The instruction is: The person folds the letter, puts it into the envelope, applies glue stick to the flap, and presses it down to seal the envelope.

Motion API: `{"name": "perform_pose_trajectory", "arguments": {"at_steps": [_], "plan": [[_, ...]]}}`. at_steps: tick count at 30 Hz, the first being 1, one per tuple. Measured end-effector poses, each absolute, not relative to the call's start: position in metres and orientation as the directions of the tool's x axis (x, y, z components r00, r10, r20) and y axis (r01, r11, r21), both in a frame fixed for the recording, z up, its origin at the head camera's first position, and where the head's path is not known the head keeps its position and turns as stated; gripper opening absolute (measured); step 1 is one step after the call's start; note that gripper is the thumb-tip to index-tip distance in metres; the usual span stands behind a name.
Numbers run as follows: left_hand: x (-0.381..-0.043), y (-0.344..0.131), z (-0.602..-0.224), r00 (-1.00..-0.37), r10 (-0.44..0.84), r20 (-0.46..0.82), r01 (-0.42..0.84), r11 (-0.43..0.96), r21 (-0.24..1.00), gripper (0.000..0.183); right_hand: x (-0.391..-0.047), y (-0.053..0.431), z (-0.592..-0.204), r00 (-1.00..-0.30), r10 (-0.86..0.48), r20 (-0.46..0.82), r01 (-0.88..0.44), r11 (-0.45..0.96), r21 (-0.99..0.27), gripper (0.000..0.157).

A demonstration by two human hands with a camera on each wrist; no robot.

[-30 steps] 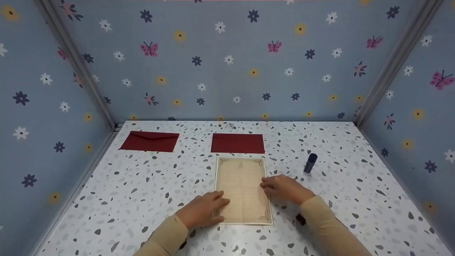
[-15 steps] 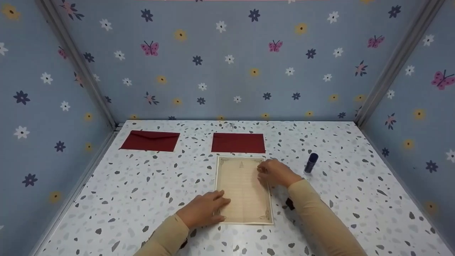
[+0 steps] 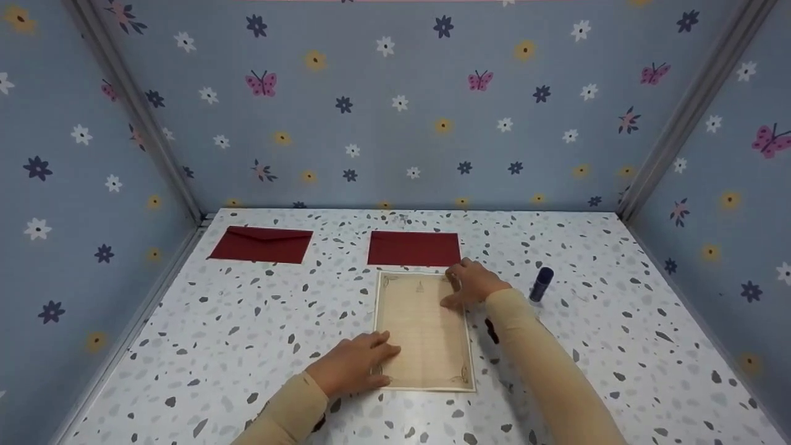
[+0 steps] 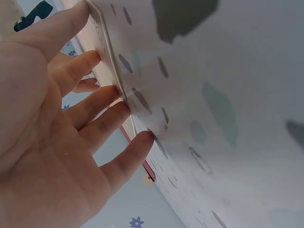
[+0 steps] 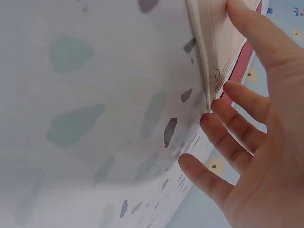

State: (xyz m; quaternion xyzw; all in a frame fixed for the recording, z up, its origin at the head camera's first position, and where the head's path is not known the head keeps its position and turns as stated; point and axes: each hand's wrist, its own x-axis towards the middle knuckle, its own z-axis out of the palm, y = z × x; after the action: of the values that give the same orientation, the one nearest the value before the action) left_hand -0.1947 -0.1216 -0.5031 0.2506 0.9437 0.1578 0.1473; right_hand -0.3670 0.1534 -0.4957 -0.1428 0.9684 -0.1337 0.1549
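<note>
A cream sheet of paper with ornate corners and a faint crease down the middle lies flat on the table. My left hand rests on its lower left edge, fingers spread; the left wrist view shows fingertips along the paper's edge. At the top right corner is my right hand, covering that corner. In the right wrist view its thumb touches the paper, and its extended fingers lie around the corner. The edge there looks layered, as if of more than one sheet.
A red envelope lies just beyond the paper, close to my right fingertips. Another red envelope is at the back left. A dark blue glue stick stands right of my right hand. Flowered walls enclose the speckled table.
My right hand has slid up along the paper's right edge, away from me, to the top right corner. The left hand and the paper have stayed in place.
</note>
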Motion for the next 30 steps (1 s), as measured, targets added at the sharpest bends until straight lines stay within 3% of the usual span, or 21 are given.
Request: {"name": "perform_pose_trajectory", "arguments": {"at_steps": [7,23,30], "plan": [[-0.193,-0.122,-0.501,-0.839,0.51,-0.188,0.419,0.827,0.374,0.056,-0.374,0.152,-0.491,-0.892,-0.346,-0.29,-0.251,0.914,-0.319,0.078],[-0.193,-0.122,-0.499,-0.832,0.524,-0.18,0.434,0.818,0.377,0.057,-0.374,0.148,-0.489,-0.888,-0.329,-0.321,-0.217,0.916,-0.337,0.068],[-0.193,-0.123,-0.502,-0.832,0.527,-0.174,0.44,0.817,0.372,0.057,-0.364,0.149,-0.466,-0.879,-0.427,-0.21,-0.291,0.831,-0.473,0.047]]}}
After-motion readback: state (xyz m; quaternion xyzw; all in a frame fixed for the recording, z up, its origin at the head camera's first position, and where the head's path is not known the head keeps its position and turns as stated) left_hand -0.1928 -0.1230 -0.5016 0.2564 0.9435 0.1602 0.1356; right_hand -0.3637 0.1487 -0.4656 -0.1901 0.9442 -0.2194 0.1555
